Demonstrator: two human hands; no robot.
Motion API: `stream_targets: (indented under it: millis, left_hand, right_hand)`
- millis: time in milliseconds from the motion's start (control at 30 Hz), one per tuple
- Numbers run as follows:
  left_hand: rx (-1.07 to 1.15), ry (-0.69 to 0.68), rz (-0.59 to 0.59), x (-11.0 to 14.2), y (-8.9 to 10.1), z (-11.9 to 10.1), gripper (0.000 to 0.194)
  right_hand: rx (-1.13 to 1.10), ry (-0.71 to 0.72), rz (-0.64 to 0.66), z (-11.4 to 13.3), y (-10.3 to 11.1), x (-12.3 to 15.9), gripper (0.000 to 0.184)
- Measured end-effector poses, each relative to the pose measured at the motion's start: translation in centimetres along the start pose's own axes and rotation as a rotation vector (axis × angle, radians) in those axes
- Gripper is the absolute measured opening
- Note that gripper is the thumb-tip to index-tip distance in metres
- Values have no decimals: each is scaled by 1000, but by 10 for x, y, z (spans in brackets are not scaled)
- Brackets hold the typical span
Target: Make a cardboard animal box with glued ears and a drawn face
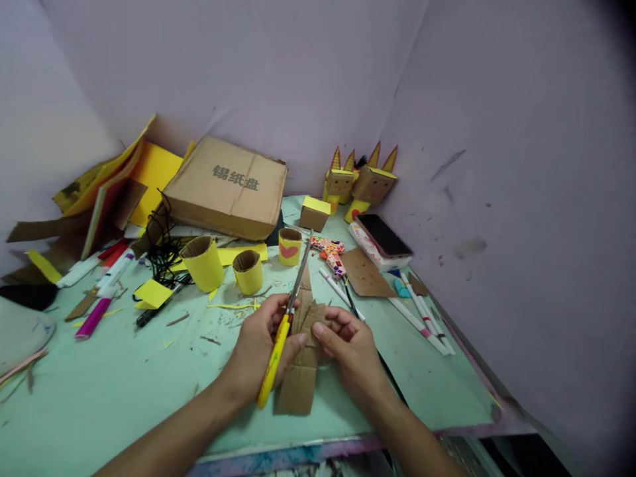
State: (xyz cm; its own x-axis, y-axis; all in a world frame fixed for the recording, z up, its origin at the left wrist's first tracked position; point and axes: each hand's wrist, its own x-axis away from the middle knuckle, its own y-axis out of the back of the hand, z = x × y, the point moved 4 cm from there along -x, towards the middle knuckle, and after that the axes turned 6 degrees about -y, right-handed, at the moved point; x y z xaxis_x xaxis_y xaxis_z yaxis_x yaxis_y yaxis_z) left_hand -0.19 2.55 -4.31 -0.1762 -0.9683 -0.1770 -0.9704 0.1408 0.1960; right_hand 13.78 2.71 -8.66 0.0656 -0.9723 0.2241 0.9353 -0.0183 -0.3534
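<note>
The cardboard strip (301, 384) is plain brown and well worked: several creases run across it, giving the surface a stepped, slightly buckled look. Its lower end is broad with a nearly straight edge; its far part narrows upward, and a jagged, torn-looking flap stands up at its right side. Whether this is one folded piece or two overlapping ones cannot be told. Taking the big box (223, 199) as landmark, the strip is on the person's side of it and to its right, above the table (173, 397); whether its lower end touches the tabletop is unclear.

The left hand (258, 341) is curled closed around the scissors (274, 364), its thumb against the strip's left edge. The scissors have yellow handles, and their blades, looking closed together, point away from the person. The right hand (355, 344) pinches the flap between thumb and forefinger, the other fingers loosely bent.

Just in front of the box, on the person's side, stand a taller yellow tube (203, 265) and a shorter yellow tube (250, 273). Right beside its near right corner is a tube with a red heart (289, 248).
</note>
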Motion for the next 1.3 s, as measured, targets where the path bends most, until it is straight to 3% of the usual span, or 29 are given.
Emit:
stream_targets:
  millis: [200,333,733,1300]
  left_hand:
    - [-60,59,-22,-3,7,1,39]
    - [-72,57,23,-4,5,-1,41]
    - [21,78,22,-4,3,2,43]
    - [-17,57,31,-3,-1,0,41]
  right_hand:
    - [-74,-98,61,0,-1,3,35]
    - [-25,-156,122,-3,-2,2,32]
    - [12,-133,119,-4,-2,3,27]
    - [97,-122,102,3,-6,6,23]
